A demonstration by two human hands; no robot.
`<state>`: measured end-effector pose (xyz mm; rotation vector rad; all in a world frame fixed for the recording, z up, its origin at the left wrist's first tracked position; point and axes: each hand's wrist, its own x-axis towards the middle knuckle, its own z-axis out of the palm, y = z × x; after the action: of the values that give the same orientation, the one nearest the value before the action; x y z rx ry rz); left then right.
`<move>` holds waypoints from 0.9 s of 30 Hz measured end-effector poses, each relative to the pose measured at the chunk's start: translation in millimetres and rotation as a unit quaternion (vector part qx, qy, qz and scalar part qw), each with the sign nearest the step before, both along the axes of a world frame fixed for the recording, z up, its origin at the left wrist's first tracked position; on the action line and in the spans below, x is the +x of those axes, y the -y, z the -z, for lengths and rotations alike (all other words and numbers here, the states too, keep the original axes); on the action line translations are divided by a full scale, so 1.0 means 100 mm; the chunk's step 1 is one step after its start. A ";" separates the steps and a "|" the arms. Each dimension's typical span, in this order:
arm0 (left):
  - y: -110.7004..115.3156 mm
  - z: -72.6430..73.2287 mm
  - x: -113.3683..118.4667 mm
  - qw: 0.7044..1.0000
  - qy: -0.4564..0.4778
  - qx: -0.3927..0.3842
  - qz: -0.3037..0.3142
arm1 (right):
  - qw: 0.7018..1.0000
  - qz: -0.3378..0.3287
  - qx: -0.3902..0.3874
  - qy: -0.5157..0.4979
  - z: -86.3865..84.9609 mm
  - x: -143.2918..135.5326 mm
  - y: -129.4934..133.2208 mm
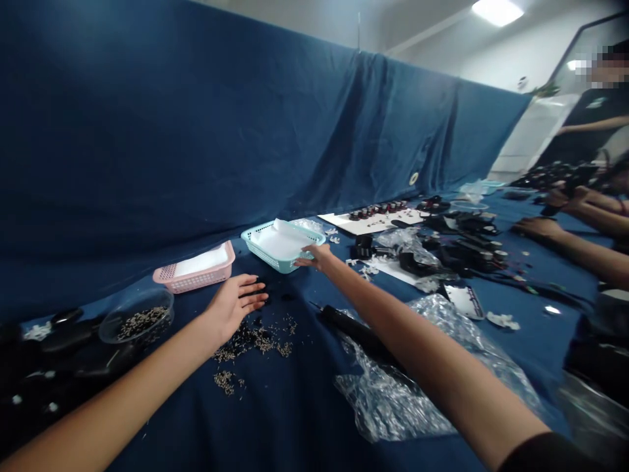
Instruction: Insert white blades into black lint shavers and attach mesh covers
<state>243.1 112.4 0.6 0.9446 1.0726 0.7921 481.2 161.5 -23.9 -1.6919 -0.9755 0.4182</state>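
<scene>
My right hand (316, 256) is at the near right corner of a light teal plastic basket (281, 265), its thumb over the rim and its fingers against the outer wall. White paper lines the basket. My left hand (237, 303) hangs open, fingers spread and holding nothing, just right of a pink basket (201, 280) that also has white paper in it. Below my left hand, small screws (253, 341) lie scattered in piles on the blue cloth. A clear round tub (111, 324) with more screws stands farther left. A black electric screwdriver (351, 326) lies partly under my right forearm.
Crumpled clear plastic wrap (393, 413) spreads under my right arm. Black parts (462, 249) and white pieces cover the right side, with a white board (361, 226) behind. A blue curtain (196, 131) rises at the back. Another person's hands (540, 229) are at far right.
</scene>
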 end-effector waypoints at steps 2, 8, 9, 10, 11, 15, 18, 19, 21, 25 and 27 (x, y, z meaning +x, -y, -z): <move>0.14 -0.05 -0.23 1.000 -0.010 0.019 0.012 | 0.998 -0.011 -0.011 -0.066 0.06 -0.23 0.02; 0.44 -0.26 -1.31 0.982 -0.126 0.120 0.075 | 0.970 -0.114 -0.034 -0.211 0.14 -1.00 0.38; 0.47 -0.28 -1.54 0.974 -0.161 0.141 0.068 | 0.962 -0.146 -0.034 -0.227 0.19 -1.12 0.53; 0.50 -0.30 -1.78 0.962 -0.207 0.168 0.058 | 0.954 -0.177 -0.031 -0.238 0.25 -1.24 0.70; 0.54 -0.31 -2.01 0.941 -0.266 0.202 0.049 | 0.946 -0.214 -0.026 -0.244 0.32 -1.35 0.89; 0.81 -0.34 -2.75 0.801 -0.515 0.294 0.086 | 0.903 -0.380 -0.024 -0.200 0.62 -1.69 1.56; 1.04 -0.25 -2.91 0.763 -0.580 0.264 0.109 | 0.871 -0.465 -0.041 -0.152 0.76 -1.84 1.81; 1.10 -0.19 -2.90 0.761 -0.589 0.249 0.114 | 0.867 -0.476 -0.044 -0.137 0.78 -1.87 1.84; 1.16 -0.03 -2.80 0.759 -0.596 0.231 0.128 | 0.867 -0.484 -0.044 -0.109 0.80 -1.89 1.85; 1.03 0.30 -2.59 0.758 -0.567 0.288 0.145 | 0.876 -0.475 -0.043 -0.074 0.81 -1.84 1.83; 0.87 0.36 -2.54 0.761 -0.544 0.324 0.142 | 0.882 -0.465 -0.043 -0.065 0.81 -1.80 1.84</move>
<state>-11.1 25.1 -35.8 2.2765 1.5936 0.2764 301.3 -22.2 -105.2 -1.1415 -1.6516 1.1963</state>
